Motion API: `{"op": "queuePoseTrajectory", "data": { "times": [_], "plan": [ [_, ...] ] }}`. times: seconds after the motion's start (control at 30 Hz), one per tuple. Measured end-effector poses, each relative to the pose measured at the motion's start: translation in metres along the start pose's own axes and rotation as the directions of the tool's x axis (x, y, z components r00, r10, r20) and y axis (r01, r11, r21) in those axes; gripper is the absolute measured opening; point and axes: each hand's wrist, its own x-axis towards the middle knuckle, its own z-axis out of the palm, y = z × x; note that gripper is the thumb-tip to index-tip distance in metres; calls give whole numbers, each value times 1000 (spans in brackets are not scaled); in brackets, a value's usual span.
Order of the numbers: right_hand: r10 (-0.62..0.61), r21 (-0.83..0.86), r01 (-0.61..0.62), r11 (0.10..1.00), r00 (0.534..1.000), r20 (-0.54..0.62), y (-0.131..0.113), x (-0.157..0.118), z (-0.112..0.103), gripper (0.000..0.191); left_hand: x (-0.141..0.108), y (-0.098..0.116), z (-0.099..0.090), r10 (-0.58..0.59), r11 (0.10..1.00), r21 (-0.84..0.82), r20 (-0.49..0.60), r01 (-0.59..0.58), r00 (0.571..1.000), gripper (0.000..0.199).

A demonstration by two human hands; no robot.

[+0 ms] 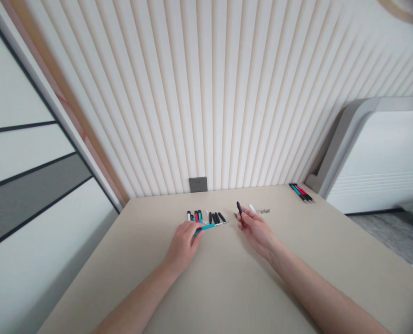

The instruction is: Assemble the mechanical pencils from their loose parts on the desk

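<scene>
Hands [185, 239] [257, 230] well inside table [220, 287] edges

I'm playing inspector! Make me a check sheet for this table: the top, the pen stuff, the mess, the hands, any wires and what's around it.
Surface: beige tabletop, pushed up near a ribbed wall.
Pen things: blue pen barrel with a thin rod sticking out; black piece; row of black parts; white, red and blue barrels.
Clutter: small grey bits, too small to tell what; group of pens at the far right corner.
Left hand: holds the blue pen barrel.
Right hand: holds the black piece, apart from the barrel.
Cables: nothing seen.
Surroundings: dark wall socket; grey-and-white panel at right.
</scene>
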Motion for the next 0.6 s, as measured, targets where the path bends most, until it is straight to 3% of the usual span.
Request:
{"op": "queuePoseTrajectory", "data": {
  "times": [0.2,0.6],
  "plan": [
    [175,121,-173,977,985,-7,-3,-1,1,26,0,-1,1,14,1000,1,-9,-14,1000,14],
    [214,60,-220,974,973,88,-10,-10,11,26,1,0,0,4,1000,-6,3,-4,1000,14]
  ]
}}
